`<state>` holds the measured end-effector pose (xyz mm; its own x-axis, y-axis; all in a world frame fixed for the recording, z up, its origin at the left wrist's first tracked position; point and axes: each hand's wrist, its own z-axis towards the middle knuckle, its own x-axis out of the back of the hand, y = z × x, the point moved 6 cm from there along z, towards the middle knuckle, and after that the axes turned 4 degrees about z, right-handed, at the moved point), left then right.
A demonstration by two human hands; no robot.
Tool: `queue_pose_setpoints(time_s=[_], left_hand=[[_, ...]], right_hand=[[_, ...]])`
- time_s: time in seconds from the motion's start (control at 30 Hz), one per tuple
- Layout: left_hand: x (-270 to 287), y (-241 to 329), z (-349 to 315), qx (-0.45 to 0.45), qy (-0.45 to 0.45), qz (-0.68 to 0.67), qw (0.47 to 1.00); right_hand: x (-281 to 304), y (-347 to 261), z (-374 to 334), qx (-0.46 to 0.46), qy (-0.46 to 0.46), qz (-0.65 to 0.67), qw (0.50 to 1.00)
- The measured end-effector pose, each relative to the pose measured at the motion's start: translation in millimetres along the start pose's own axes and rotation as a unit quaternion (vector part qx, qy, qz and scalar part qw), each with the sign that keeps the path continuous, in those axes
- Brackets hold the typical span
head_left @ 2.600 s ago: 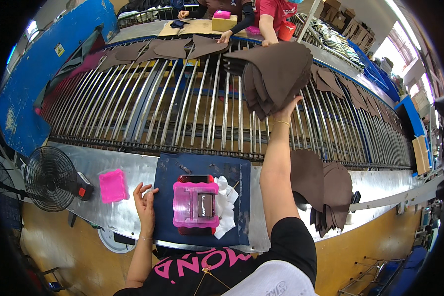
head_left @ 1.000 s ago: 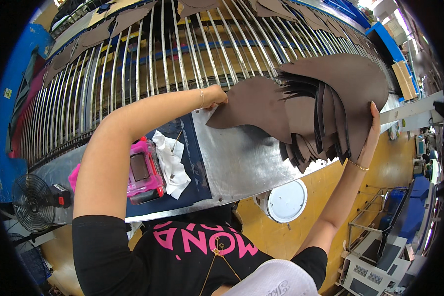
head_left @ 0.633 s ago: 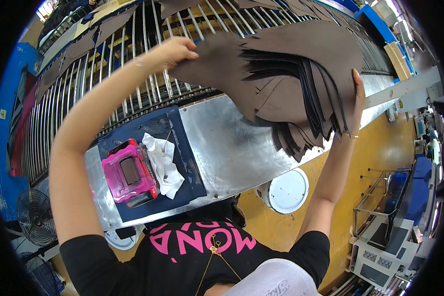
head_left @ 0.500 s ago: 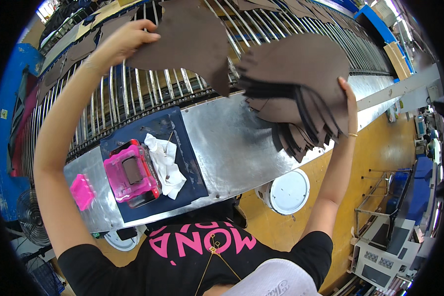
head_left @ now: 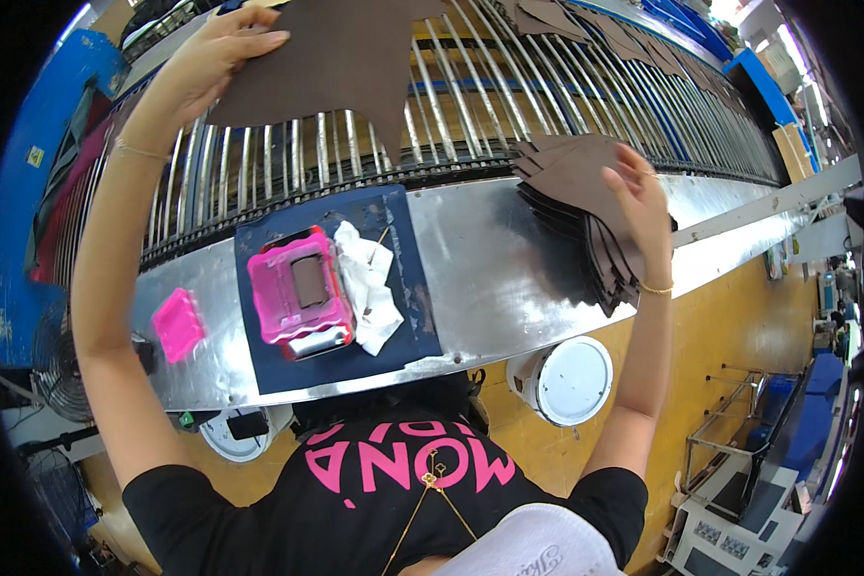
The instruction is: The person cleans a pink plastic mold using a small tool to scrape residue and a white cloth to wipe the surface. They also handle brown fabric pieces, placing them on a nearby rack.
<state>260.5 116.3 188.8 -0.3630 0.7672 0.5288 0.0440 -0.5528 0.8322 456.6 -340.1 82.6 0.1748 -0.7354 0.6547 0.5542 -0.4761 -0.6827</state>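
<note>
Up at the far left, my left hand (head_left: pixel 226 58) pinches the edge of a large brown leather-like cut piece (head_left: pixel 326 77), which hangs over the metal bars. Part of that piece runs out of the picture's top. At the right, a fanned stack of similar brown cut pieces (head_left: pixel 574 187) lies on the shiny metal ledge (head_left: pixel 480 278). My right hand (head_left: pixel 643 206) is over the stack's right side, with thumb and fingers apart. Whether its palm touches the top piece cannot be seen.
A rack of metal bars (head_left: pixel 509 106) runs behind the ledge, with more brown pieces (head_left: pixel 634 48) farther right. On a dark blue mat (head_left: pixel 413 317) sit a pink tub (head_left: pixel 269 298) and crumpled white paper (head_left: pixel 370 288). A pink lid (head_left: pixel 178 324) lies left; a white bucket (head_left: pixel 574 381) stands below.
The stack has come down onto the ledge, and my right hand has loosened from it. My left hand has moved up and left with its brown piece.
</note>
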Motion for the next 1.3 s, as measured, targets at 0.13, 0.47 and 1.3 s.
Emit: queue_pose_setpoints(time_s=[0.13,0.47,1.3], left_hand=[[-13,31,-25,-0.013,-0.061,-0.048,0.997],[51,22,-139,0.047,0.062,-0.159,0.984],[92,-87,-326,0.072,0.282,0.17,0.941]], right_hand=[[-107,-56,0,-0.049,-0.145,0.286,0.946],[-218,-167,-20,-0.123,-0.385,0.57,0.715],[-234,-254,-87,0.353,-0.153,0.193,0.903]])
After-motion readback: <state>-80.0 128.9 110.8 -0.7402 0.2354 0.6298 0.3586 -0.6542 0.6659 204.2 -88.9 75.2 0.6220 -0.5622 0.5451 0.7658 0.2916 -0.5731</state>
